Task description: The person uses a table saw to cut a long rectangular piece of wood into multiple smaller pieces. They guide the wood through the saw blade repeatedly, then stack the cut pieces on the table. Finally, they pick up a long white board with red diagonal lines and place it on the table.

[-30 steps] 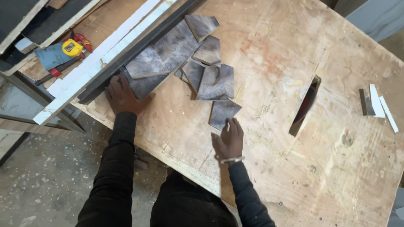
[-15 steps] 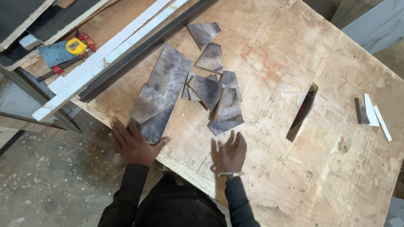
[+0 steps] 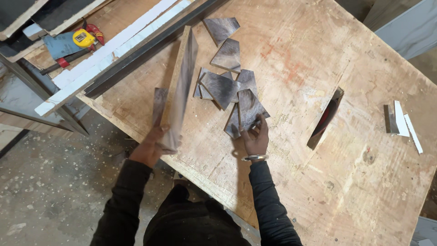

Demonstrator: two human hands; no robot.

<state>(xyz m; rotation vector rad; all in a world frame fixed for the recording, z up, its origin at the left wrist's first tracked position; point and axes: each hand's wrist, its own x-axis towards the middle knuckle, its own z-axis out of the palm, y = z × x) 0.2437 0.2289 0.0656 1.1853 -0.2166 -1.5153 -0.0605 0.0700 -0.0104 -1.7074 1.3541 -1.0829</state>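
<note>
Nearest the person, the left hand (image 3: 152, 146) is wrapped around the near end of a long grey stone slab (image 3: 180, 86); the slab is tipped up on its long edge, its pale cut side facing left, its far end reaching toward the dark metal rail (image 3: 150, 45); a grip low at one end like that leaves a lot of weight hanging out front, so I'd judge a firm wrist and the lower edge kept resting on the counter (image 3: 291, 182) is the safe way to handle it; a second dark strip (image 3: 159, 102) lies flat just left of the slab; over on the other side, the right hand (image 3: 256, 136) is spread open, fingertips pressing on the nearest grey shard (image 3: 248, 109), pinning it rather than gripping; those offcuts (image 3: 223, 86) overlap in a loose heap, and the edges look sharp, so flat fingers on the faces seem wise; further out, the saw blade slot (image 3: 325, 119) sits to the right, near that hand; keeping the sleeve away from it matters; beyond, white strips (image 3: 403, 120) lie at the counter's right edge; far left, a yellow tape measure (image 3: 83, 38) and red-handled tool (image 3: 68, 59) rest off the working area.
</note>
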